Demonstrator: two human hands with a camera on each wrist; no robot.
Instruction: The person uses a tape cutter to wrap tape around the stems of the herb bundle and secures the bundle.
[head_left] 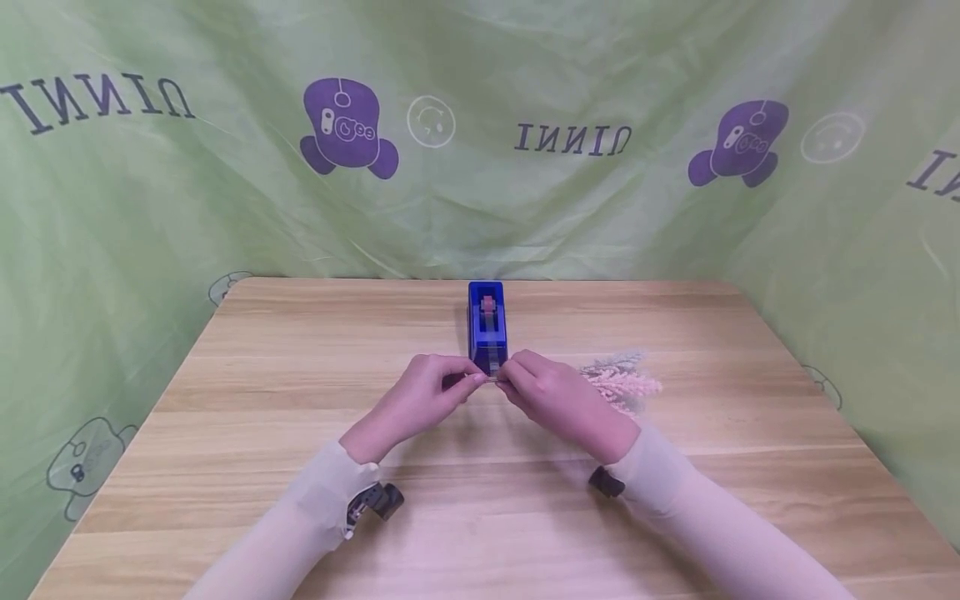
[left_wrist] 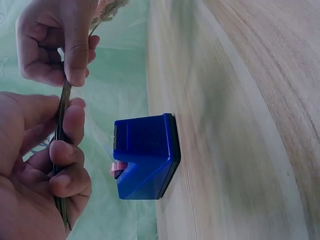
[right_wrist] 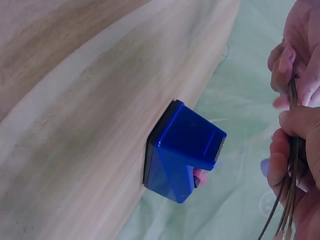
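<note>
A small bunch of thin dark stems [left_wrist: 64,102] runs between the two hands. The left hand [head_left: 427,392] curls its fingers around the stems' lower part. Further up the same stems [right_wrist: 293,155], the right hand [head_left: 558,398] pinches them between thumb and fingers. Fluffy pink and whitish flower heads [head_left: 621,385] stick out to the right beyond the right hand. Just in front of the fingertips stands a blue tape dispenser [head_left: 491,338] with a pink hub and a serrated cutter edge; both hands are held close to its near end.
The wooden table [head_left: 300,358] extends around the hands on all sides. Behind and beside it hangs a green curtain [head_left: 480,208] with purple cartoon prints. Small dark wrist cameras sit at both sleeves.
</note>
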